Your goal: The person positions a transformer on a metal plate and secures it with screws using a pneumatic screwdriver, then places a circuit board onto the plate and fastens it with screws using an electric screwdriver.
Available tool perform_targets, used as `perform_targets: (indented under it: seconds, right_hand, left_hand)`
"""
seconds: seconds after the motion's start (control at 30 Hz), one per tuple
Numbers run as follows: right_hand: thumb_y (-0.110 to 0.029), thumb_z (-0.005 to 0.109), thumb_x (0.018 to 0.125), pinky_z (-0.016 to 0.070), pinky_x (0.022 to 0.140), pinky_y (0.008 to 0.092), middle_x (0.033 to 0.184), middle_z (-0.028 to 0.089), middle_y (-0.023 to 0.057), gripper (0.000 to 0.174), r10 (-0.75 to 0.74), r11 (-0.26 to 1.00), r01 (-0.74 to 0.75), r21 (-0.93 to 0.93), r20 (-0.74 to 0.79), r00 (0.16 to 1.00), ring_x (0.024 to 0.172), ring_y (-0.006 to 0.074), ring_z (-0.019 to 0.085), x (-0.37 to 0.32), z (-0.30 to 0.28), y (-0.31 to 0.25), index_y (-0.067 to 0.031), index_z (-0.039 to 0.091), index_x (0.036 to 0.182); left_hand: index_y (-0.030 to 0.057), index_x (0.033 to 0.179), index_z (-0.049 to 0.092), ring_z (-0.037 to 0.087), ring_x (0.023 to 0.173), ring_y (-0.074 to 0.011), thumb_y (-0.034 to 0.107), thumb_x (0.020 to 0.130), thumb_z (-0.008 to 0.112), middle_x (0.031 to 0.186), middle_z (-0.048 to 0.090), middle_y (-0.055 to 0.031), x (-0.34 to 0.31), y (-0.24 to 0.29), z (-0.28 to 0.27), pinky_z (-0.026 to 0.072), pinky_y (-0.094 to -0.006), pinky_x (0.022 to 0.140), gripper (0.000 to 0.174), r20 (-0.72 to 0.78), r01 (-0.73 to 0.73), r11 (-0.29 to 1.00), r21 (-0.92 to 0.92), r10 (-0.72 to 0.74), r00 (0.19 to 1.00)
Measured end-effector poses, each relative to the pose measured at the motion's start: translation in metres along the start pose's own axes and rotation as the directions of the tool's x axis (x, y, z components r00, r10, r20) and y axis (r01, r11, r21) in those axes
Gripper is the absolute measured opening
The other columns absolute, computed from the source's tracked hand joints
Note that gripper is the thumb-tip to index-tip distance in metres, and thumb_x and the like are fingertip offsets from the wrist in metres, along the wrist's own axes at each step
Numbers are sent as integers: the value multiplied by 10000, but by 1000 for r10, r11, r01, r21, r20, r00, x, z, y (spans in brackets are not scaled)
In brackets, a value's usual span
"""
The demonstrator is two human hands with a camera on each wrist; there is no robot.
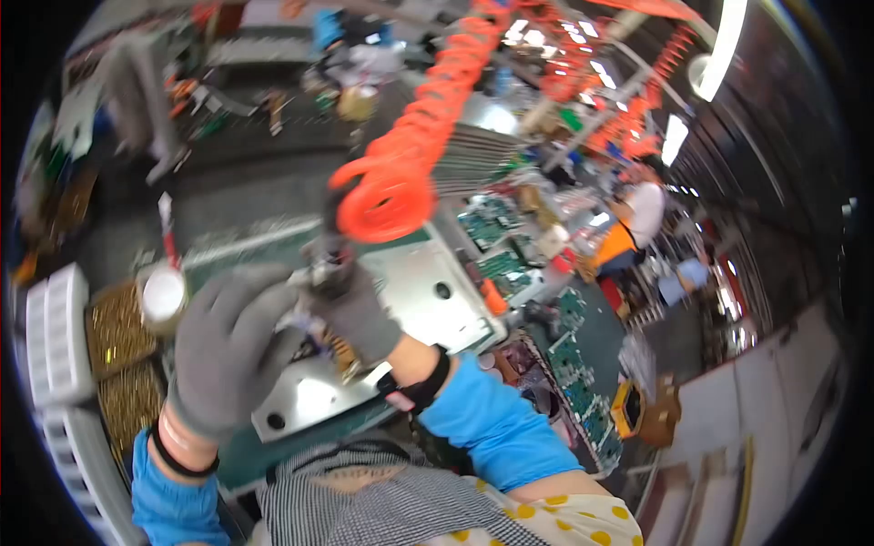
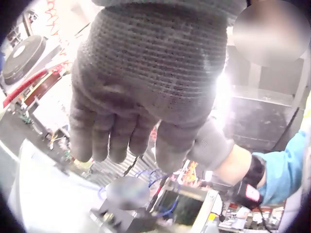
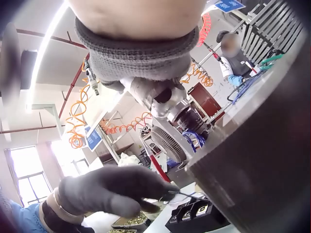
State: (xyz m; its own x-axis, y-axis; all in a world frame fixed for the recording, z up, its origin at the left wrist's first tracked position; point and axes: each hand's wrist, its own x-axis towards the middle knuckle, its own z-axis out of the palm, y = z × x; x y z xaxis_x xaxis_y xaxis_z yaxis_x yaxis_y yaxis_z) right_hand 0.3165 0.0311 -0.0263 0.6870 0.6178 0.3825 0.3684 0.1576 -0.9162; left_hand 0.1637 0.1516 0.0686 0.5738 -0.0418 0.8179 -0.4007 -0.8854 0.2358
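Gripped in the gloved right hand, just left of centre in the head frame: a metal-bodied, powered-looking tool, visible also at upper centre of the right wrist frame. Held over the silvery panel on the surface; touching it or not, cannot tell for blur. Close by, left of centre: the left hand, fingers loosely bent, nothing seen in grip; cannot rule out a small part hidden at the fingertips.

Handling, by judgement: fairly heavy for its bulk, rigid, hard-shelled. Smooth metal, so perhaps slick against knitted glove fabric. Hardly fragile; more worry for the panel finish, easily scratched by a skidding tip. Best taken round the body, full wrap, thumb opposed. Best kept clear of the dark collar, possibly a turning part.

Just above, upper centre of the head frame: an orange coiled hose, probably an air feed. Expect springy upward tug, maybe offsetting some weight. Join to the tool too blurred to confirm.

Left edge of head frame: heaped brass-coloured pieces. Lower right of right wrist frame: a black slotted block.
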Motion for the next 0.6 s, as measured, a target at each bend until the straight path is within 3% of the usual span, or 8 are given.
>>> perform_targets:
  seconds: [0.03,0.1,0.17,0.23,0.27,0.4,0.5,0.6]
  right_hand:
    - [-60,744,784,465,746,250,984,562,-2,609,-145,976,138,-170,-28,989,860,73,517,0,-2,6,-71,433,1309]
    - [-92,765,765,479,767,281,1004,579,17,685,-3,984,-2,179,28,1000,879,102,544,-1,-4,-13,-57,409,1350]
    - [-83,750,760,495,795,309,1056,615,47,704,82,935,-107,338,88,993,919,148,593,5,-8,21,-67,403,1372]
    - [-67,738,756,501,792,316,1066,627,53,704,-44,998,43,-41,-22,999,923,163,611,0,-9,-1,-76,406,1376]
    - [-64,739,743,502,801,322,1089,629,57,676,88,993,-83,84,-60,994,945,173,615,1,-8,12,-86,433,1346]
    - [-86,733,737,500,837,317,1070,623,89,528,25,1000,-26,-4,-33,999,988,177,614,1,-10,-15,-62,501,1212]
    - [-106,726,749,510,827,331,1043,636,110,498,-35,994,26,-108,-83,996,970,192,636,5,-4,-10,-48,509,1194]
    - [-87,703,751,528,775,336,1036,643,115,492,-24,999,20,-32,-111,994,955,202,647,4,-4,-8,-36,505,1199]
  left_hand:
    - [33,1009,557,612,854,-351,60,629,738,999,627,-147,13,11,-2,496,-424,714,422,-4,-104,994,45,104,995]
    - [42,1015,549,612,779,-315,58,628,739,938,610,-120,29,20,6,488,-411,650,431,49,-280,959,37,279,959]
    - [52,1009,574,606,751,-307,69,641,747,911,611,-108,35,14,20,485,-398,643,407,112,-215,977,-13,215,970]
    - [55,1002,594,604,732,-304,59,657,744,903,612,-112,32,11,28,486,-387,640,376,111,-130,992,10,128,986]
    - [57,999,604,603,723,-302,54,665,742,898,612,-114,29,9,31,486,-382,639,361,110,-95,995,16,92,990]
    - [28,1042,624,622,706,-233,-3,727,696,824,615,-108,-4,4,40,502,-337,643,325,187,218,967,-130,-192,963]
    - [15,1040,621,634,703,-243,51,730,705,790,616,-118,-30,5,38,505,-350,633,323,307,550,820,-161,-488,817]
    - [-1,1082,608,668,757,-230,105,765,713,826,654,-122,-54,-7,35,536,-326,706,351,343,649,747,-148,-576,742]
